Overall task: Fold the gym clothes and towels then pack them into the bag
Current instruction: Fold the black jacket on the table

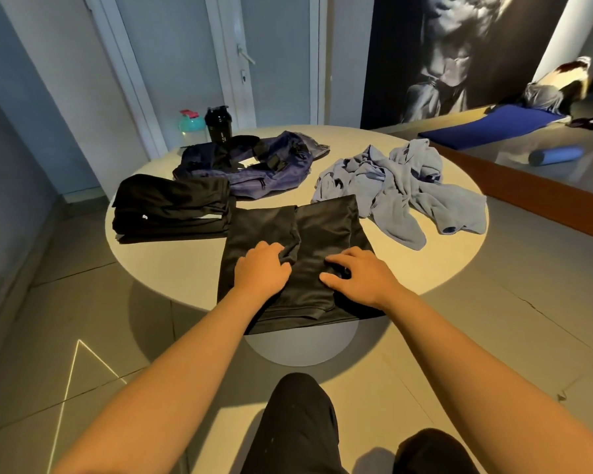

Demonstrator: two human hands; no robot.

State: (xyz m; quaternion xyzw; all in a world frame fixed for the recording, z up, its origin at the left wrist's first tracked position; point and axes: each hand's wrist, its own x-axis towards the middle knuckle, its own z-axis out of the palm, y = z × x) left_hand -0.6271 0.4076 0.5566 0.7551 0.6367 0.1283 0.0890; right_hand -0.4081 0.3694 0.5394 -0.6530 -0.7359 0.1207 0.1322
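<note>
Black garment at frame centre on round table, your left hand fingers curled round a fold, your right hand fingertips bent, pinching cloth.

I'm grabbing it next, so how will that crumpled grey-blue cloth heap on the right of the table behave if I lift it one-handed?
Probably floppy: the grey-blue cloth heap lies in soft crumples, so it should sag and trail. Its fuzzy-looking surface likely drags on the table. Loose ends sprawl, so one grab may leave parts hanging.
</note>
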